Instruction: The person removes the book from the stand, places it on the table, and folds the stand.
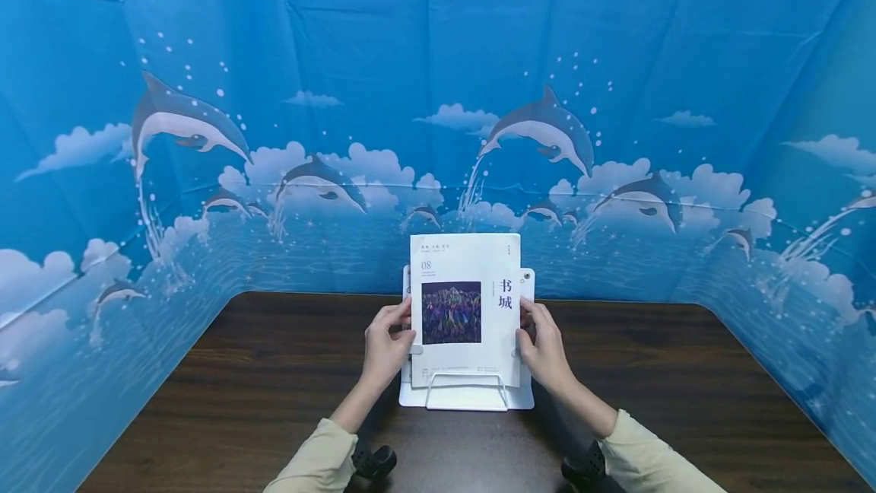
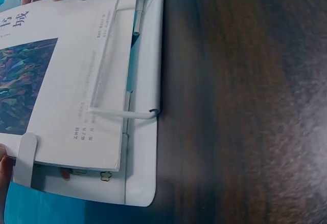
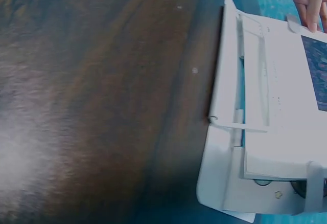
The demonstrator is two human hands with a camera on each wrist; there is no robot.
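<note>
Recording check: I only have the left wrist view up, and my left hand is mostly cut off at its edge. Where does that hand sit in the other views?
Observer: In the head view, the left hand shows whole, at the book's left edge, just above a clip.
Operator: My view cuts off the cover. What's printed above the dark picture?
Observer: The head view shows a number, 08, there.
Operator: Does the book's top stay below the top of the stand?
Observer: No, it rises above the upper corners of the white stand.
</note>
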